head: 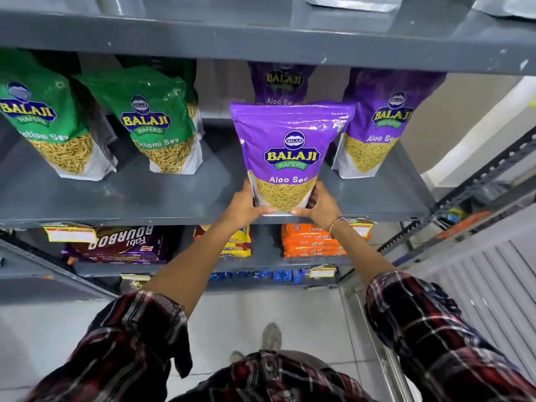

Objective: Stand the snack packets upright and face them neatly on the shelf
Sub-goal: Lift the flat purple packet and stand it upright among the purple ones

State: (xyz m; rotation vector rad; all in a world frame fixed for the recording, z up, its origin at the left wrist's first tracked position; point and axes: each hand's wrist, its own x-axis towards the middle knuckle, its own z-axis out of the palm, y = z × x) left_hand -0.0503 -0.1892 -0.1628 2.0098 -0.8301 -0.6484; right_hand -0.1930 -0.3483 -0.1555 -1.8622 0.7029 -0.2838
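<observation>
A purple Aloo Sev packet [290, 152] stands upright at the front edge of the grey shelf [145, 195], label facing me. My left hand [246, 206] grips its lower left corner and my right hand [320, 207] grips its lower right corner. Behind it another purple packet [282, 82] shows partly. A third purple packet [380, 120] stands upright to the right. Two green Ratlami Sev packets [43, 123] [159, 123] stand upright on the left, and a further green one is half hidden behind them.
The shelf above [261, 36] overhangs the packets. Below sit a Bourbon biscuit pack [121, 243], yellow packs [237, 242] and orange packs [310, 242]. A slotted metal upright [464, 184] and a corrugated shutter [493, 271] lie to the right.
</observation>
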